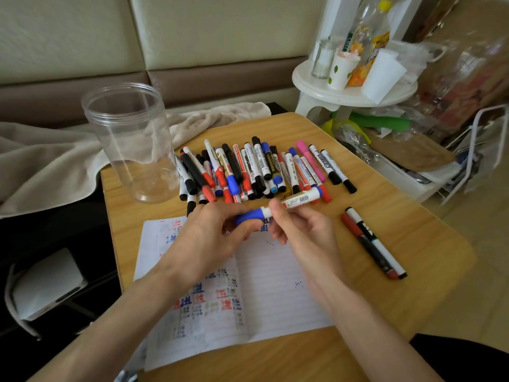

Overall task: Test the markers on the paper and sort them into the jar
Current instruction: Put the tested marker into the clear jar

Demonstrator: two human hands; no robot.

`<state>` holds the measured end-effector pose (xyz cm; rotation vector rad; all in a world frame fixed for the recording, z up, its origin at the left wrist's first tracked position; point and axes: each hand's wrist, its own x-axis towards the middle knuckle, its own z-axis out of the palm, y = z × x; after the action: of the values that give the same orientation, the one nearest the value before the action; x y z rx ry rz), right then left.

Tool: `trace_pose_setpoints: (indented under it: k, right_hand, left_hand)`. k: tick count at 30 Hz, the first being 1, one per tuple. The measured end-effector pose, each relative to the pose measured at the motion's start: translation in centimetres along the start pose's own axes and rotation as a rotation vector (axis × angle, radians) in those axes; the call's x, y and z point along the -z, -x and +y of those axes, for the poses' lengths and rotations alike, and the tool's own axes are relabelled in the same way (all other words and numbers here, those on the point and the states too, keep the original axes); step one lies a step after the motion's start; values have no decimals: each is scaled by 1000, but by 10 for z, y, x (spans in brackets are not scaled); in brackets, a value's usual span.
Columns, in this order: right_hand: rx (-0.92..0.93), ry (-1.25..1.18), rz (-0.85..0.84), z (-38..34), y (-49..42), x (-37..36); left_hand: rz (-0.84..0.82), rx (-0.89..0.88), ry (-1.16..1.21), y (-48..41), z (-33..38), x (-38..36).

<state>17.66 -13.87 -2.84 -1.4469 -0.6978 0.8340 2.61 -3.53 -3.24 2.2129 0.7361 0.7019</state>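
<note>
Both hands hold one blue marker point(286, 206) above the lined paper point(275, 285): left hand point(212, 235) grip clamped on its blue cap, right hand point(300, 230) grip clamped on its white, barcoded barrel. Clear, cylindrical plastic jar point(129, 142) stands upright at the wooden table's point(399, 216) far-left corner, beside the marker pile point(259, 169).

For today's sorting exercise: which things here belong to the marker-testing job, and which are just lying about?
Job: blue-capped white marker in both hands, heap of assorted markers, lined scribbled paper, clear plastic jar.

Lying about: beige towel, white round stool, orange drink bottle.
</note>
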Motion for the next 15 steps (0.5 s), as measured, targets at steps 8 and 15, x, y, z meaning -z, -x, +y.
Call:
trace_pose_setpoints:
  k: [8, 15]
  right_hand:
    - [-84, -78, 67, 0, -4, 4]
    - [-18, -202, 225, -15, -23, 55]
  left_hand:
    - [-23, -46, -80, -2, -1, -2]
    - [-11, 46, 41, -2, -20, 40]
